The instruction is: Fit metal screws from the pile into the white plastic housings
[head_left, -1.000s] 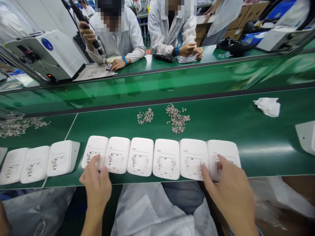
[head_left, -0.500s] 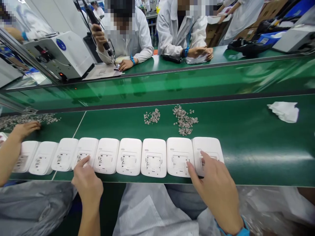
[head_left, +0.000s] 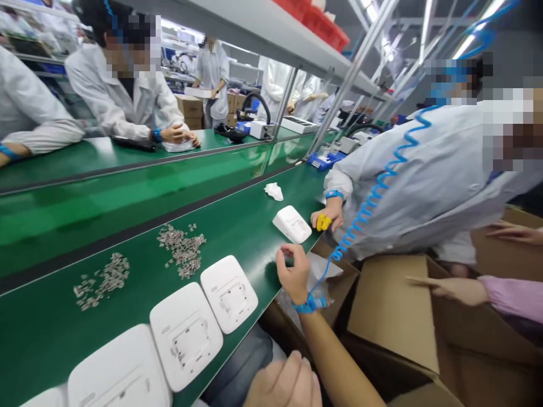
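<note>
My right hand [head_left: 293, 274], with a blue coiled-cord strap at the wrist, is over the table's front edge. Its fingers are curled in towards the thumb, and nothing shows between them. At the bottom edge, my left hand [head_left: 286, 384] has its fingers bent and pressed together; its palm is hidden. White devices with recessed backs lie in a row at the left, the nearest full ones being one white device [head_left: 229, 294] and another [head_left: 186, 336]. A separate white device [head_left: 292, 224] lies just beyond my right hand, tilted.
Two piles of small metal parts, a left pile [head_left: 104, 281] and a right pile [head_left: 183, 249], lie behind the row. Crumpled white tissue [head_left: 274, 191] is farther back. A person's hand [head_left: 328, 217] with yellow finger covers is beside the separate device. Open cardboard box [head_left: 394, 305] at right.
The view has swung to the right. Both my hands have left the row of devices, and their fingers are now curled. The separate device, the cardboard box and the person at right have come into view.
</note>
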`<state>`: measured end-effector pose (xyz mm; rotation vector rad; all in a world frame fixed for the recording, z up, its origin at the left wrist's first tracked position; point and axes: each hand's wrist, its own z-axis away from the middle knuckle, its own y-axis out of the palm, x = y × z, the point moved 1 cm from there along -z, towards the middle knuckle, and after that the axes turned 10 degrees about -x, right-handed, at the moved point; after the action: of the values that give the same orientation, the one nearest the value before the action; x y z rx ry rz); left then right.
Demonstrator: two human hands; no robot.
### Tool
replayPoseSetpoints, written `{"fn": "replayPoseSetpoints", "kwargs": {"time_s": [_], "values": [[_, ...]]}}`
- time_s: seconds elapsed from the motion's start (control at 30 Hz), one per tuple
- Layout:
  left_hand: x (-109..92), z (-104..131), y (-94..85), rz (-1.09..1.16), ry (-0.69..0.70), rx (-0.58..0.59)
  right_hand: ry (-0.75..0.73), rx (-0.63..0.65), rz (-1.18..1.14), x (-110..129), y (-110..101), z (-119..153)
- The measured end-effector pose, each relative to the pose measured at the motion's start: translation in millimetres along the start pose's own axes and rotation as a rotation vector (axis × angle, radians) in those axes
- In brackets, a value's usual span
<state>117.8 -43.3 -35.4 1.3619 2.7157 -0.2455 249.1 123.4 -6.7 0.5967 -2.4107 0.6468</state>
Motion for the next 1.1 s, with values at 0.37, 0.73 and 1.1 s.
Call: {"fn": "replayPoseSetpoints", "kwargs": {"time_s": [0.37, 0.73, 1.1], "values": [[38, -57, 95.3, 0.006, 0.013, 0.386, -0.035, 0.25, 0.184, -21, -27, -53], [53, -40, 131.3, -0.407, -0.324, 0.57, -0.711, 0.945, 0.071, 99, 123, -131], [62, -35, 129.9, -0.266, -0.326, 0.64, -1.011, 1.286, 0.123, 139, 215, -75]]}}
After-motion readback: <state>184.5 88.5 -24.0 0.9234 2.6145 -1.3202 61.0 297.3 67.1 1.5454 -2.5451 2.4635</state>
